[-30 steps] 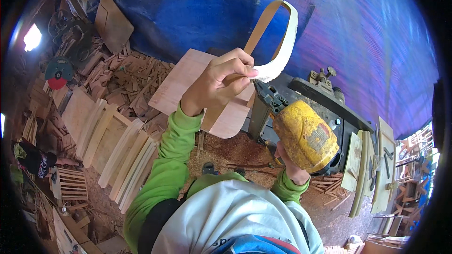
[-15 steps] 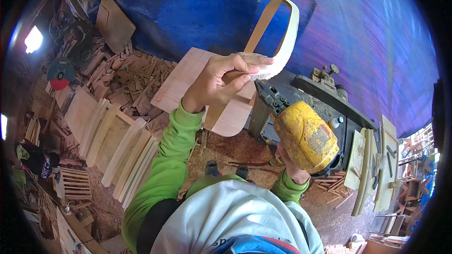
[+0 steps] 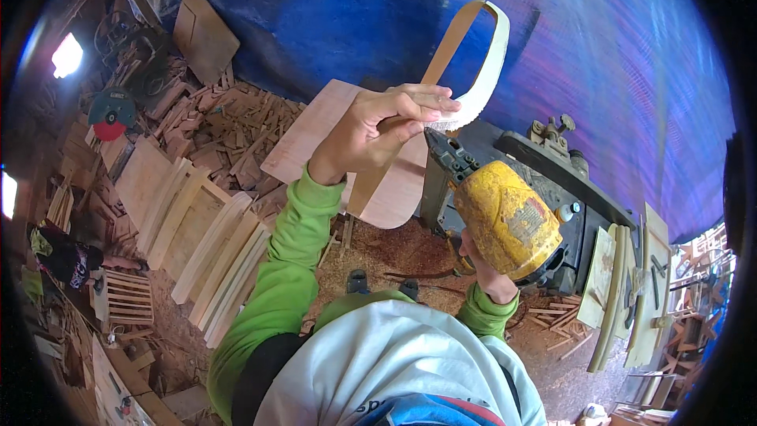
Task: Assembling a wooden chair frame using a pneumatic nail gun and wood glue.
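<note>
A pale wooden strip bent into a tall loop (image 3: 497, 51) rises in front of me. Its lower end, rough and frayed at the edge, is pinched between the thumb and fingers of my left hand (image 3: 378, 128). My right hand (image 3: 490, 272), partly hidden below the tool, grips a worn yellow nail gun (image 3: 509, 221). The gun's dark nose points up and left, close to the frayed end and my left fingertips. Whether the nose touches the wood I cannot tell. Behind my left wrist is a flat wooden board (image 3: 303, 138) with a rounded corner piece below it.
A dark machine bench (image 3: 544, 181) with a long metal fence stands behind the nail gun. Curved wooden parts (image 3: 209, 244) are stacked at left, beside heaps of offcuts (image 3: 244, 130) and a cut-off saw (image 3: 112, 114). Panels (image 3: 611, 288) lean at right. A blue-purple sheet (image 3: 355, 24) hangs behind.
The nail gun has shifted slightly up and left, its nose nearer the strip's frayed end. My left hand keeps its pinch, and the whole view has shifted a little.
</note>
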The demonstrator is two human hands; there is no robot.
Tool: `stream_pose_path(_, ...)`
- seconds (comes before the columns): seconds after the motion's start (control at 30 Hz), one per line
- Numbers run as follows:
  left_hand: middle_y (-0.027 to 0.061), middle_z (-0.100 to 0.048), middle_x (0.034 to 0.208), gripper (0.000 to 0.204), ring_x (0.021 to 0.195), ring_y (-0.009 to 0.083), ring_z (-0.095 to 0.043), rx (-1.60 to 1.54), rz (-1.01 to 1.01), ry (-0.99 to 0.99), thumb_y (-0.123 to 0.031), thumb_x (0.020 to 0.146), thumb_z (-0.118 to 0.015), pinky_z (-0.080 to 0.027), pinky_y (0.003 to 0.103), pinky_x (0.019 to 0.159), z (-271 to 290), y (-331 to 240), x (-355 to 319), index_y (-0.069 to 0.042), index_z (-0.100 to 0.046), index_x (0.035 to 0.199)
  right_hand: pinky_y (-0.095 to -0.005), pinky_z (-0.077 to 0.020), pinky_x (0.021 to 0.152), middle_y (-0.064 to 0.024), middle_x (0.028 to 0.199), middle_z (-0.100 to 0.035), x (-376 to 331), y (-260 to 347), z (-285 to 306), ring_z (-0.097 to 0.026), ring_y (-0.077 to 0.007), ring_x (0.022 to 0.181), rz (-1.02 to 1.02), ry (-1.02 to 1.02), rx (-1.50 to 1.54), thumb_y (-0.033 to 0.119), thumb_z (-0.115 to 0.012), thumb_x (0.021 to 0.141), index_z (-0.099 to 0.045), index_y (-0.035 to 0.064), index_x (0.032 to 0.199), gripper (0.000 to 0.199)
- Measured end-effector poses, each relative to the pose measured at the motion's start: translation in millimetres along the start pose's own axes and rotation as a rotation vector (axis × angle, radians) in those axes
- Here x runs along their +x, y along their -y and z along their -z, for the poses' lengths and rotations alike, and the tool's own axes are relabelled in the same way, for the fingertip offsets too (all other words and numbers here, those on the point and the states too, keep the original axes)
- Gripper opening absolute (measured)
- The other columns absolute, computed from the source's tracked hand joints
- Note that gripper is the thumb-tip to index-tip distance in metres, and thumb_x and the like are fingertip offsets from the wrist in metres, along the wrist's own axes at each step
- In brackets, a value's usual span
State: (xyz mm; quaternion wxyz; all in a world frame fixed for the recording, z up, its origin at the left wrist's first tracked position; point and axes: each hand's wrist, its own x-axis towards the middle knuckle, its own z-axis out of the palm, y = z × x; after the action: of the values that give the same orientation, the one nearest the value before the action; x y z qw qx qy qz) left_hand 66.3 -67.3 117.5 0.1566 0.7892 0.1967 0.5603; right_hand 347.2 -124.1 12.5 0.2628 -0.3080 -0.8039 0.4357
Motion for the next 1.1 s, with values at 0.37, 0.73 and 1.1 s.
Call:
stream_pose_path(0.37,0.0137,-0.068,0.116,0.019,0.126,0.0320,-0.052,-0.056,0.021,-0.013,0.008,0.087,-0.058,-0.043,0.042,0.105,-0.7,3.7,-1.5,-0.003,-0.065,0.100,-0.0254,-0.0459,0.053,-0.0077,0.089,-0.063,7.4,22.5,-2.0,-0.056,-0.0127,0.063,0.300,-0.389,-0.521,0.002,-0.064,0.089,-0.053,0.0002,0.124,0.037)
stream_pose_path(0.73,0.0231,-0.041,0.147,0.067,0.139,0.0392,-0.030,0.145,-0.048,-0.060,-0.063,0.098,-0.024,-0.032,0.051,0.105,0.9,12.7,-3.8,-0.010,-0.067,0.099,-0.0251,-0.0456,0.053,-0.0079,0.086,-0.062,7.9,27.5,-3.3,-0.055,-0.0133,0.061,0.231,-0.482,-0.110,-0.002,-0.062,0.087,-0.056,-0.0025,0.120,0.033)
stream_pose_path(1.1,0.0232,-0.033,0.150,0.071,0.138,0.0385,-0.030,0.214,-0.019,-0.011,-0.066,0.097,-0.022,-0.029,0.052,0.105,3.8,8.8,-3.2,-0.014,-0.070,0.097,-0.0442,-0.0304,0.112,-0.0074,0.139,-0.052,-7.4,11.2,-2.6,-0.046,-0.0294,0.131,-0.122,-0.297,0.090,0.014,-0.067,0.086,-0.057,0.0150,0.132,0.047)
